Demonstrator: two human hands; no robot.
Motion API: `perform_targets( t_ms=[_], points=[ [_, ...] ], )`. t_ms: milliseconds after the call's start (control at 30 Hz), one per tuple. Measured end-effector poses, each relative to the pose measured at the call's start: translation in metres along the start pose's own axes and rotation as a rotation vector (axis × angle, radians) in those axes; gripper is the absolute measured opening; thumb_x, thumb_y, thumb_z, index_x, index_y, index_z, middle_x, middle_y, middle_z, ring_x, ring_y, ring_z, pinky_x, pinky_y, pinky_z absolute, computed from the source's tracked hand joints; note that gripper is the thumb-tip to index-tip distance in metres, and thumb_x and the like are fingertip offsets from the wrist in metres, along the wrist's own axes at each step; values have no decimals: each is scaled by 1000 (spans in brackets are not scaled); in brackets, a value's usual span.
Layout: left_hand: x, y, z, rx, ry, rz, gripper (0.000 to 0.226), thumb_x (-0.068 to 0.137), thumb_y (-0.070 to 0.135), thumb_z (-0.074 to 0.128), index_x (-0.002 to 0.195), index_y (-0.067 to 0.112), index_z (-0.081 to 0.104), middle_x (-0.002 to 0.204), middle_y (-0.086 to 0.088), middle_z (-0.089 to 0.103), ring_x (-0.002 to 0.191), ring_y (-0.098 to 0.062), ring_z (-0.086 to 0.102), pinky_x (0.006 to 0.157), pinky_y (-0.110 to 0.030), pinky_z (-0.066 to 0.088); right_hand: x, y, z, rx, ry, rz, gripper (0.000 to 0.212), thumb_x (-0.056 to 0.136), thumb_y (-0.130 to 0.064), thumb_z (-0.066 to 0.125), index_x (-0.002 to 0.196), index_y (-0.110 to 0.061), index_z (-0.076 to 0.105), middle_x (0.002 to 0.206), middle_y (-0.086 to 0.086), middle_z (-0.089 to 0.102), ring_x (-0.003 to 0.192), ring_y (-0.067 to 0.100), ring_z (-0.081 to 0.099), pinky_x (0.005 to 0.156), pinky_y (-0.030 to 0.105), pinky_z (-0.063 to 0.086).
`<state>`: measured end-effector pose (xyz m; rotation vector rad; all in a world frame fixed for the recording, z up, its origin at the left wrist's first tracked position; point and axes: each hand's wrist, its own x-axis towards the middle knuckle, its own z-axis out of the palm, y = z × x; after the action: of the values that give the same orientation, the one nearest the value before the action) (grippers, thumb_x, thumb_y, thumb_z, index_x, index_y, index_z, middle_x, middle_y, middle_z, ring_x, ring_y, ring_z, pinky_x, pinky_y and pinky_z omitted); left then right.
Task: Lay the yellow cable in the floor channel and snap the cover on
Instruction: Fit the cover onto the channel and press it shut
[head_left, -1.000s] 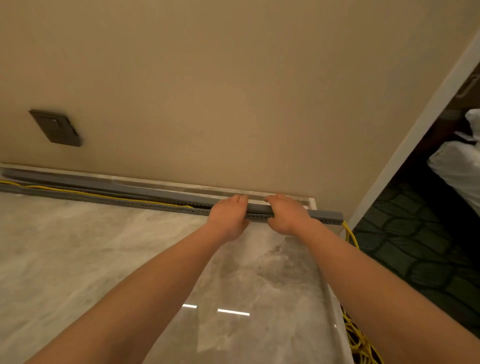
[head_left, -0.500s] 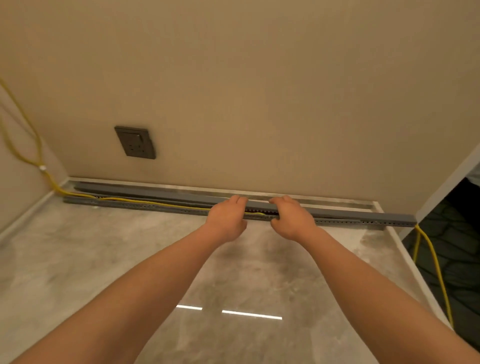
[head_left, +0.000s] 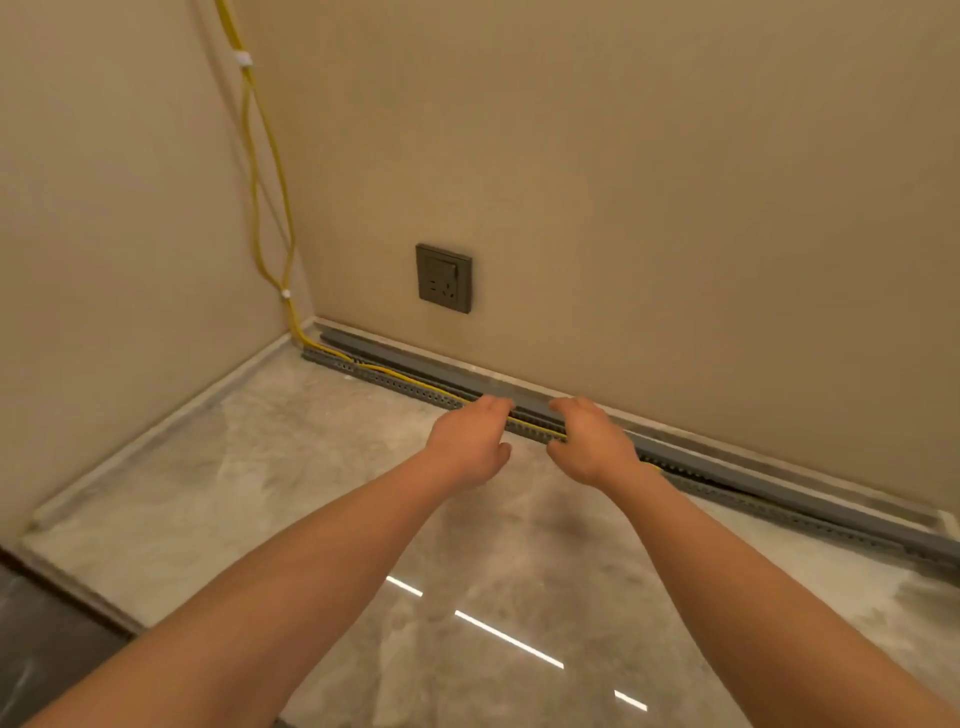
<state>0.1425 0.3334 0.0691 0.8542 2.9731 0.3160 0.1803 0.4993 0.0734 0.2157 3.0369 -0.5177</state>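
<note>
A grey perforated floor channel (head_left: 415, 391) runs along the base of the wall from the left corner to the right edge. The yellow cable (head_left: 258, 156) comes down the corner, enters the channel and lies along it (head_left: 400, 375) up to my hands. The loose grey cover strip (head_left: 415, 365) lies behind the channel against the wall. My left hand (head_left: 470, 441) and my right hand (head_left: 587, 444) sit close together at mid-channel, fingers curled over its rim and pinching the cable stretched between them (head_left: 535, 427). Right of my hands the cable is hidden.
A dark wall socket (head_left: 444, 278) sits on the wall above the channel. White clips (head_left: 243, 58) hold the cable in the corner. The floor is glossy marble tile (head_left: 291, 467) with a pale skirting edge (head_left: 171, 423) on the left.
My view has swung left, bringing the corner and the wall cable into sight. Both hands have shifted left along the channel, staying side by side on the cable.
</note>
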Motion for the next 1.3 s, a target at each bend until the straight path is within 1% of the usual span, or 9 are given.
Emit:
perform_targets(
  t_ms=[233, 333, 433, 700, 833, 1000, 1100, 1200, 1300],
  points=[
    [-15, -65, -11, 6, 17, -124, 56, 93, 34, 54, 144, 19, 35, 147, -4, 40, 130, -26, 47, 100, -41, 45, 28, -56, 19, -12, -40, -110, 56, 85, -24, 55, 140, -21, 42, 139, 7, 47, 129, 27, 45, 101, 41, 46],
    [-13, -98, -16, 19, 21, -153, 58, 94, 34, 53, 146, 20, 32, 151, -3, 37, 133, -25, 45, 101, -41, 44, 44, -79, 25, -12, -41, -123, 56, 85, -24, 55, 139, -22, 43, 139, 6, 47, 128, 27, 46, 100, 41, 46],
    [-6, -136, -20, 29, 8, -157, 57, 94, 34, 53, 146, 20, 33, 150, -3, 38, 133, -25, 45, 102, -41, 44, 65, -105, 35, -4, -33, -121, 55, 85, -24, 56, 139, -22, 45, 137, 5, 49, 126, 27, 48, 99, 40, 47],
    [30, -244, -31, 63, 3, -41, 54, 92, 31, 54, 143, 18, 38, 142, -4, 45, 130, -24, 47, 99, -37, 44, 129, -186, 71, 3, -28, -47, 55, 87, -26, 55, 140, -20, 43, 139, 7, 47, 127, 28, 46, 101, 41, 46],
    [50, -291, -32, 55, 1, 9, 52, 89, 29, 56, 138, 17, 42, 137, -4, 49, 127, -24, 50, 98, -38, 45, 164, -223, 88, 29, -13, -32, 56, 87, -26, 56, 140, -20, 43, 142, 7, 46, 130, 28, 44, 103, 42, 44],
    [73, -331, -25, 77, 14, 74, 51, 85, 27, 57, 133, 14, 46, 132, -5, 49, 125, -24, 49, 99, -38, 45, 197, -248, 105, 43, -24, -1, 54, 86, -28, 59, 138, -20, 45, 137, 7, 49, 126, 27, 47, 100, 41, 46],
    [83, -350, -19, 120, 78, 92, 49, 81, 26, 59, 127, 13, 51, 127, -6, 51, 122, -25, 48, 100, -35, 40, 214, -258, 114, 49, -32, 7, 51, 86, -25, 57, 137, -20, 48, 133, 7, 52, 123, 28, 49, 99, 41, 47],
    [86, -367, -12, 162, 154, 129, 42, 74, 25, 63, 113, 11, 57, 117, -10, 57, 112, -30, 55, 100, -37, 43, 228, -267, 123, 50, -36, 5, 48, 88, -24, 53, 136, -19, 49, 131, 9, 53, 122, 29, 49, 99, 41, 46],
    [87, -379, -2, 164, 203, 200, 49, 66, 21, 73, 111, 7, 62, 119, -13, 62, 118, -32, 58, 104, -39, 45, 240, -276, 132, 56, -36, -21, 49, 86, -29, 54, 134, -19, 52, 132, 8, 56, 121, 30, 50, 102, 40, 43]
  ],
)
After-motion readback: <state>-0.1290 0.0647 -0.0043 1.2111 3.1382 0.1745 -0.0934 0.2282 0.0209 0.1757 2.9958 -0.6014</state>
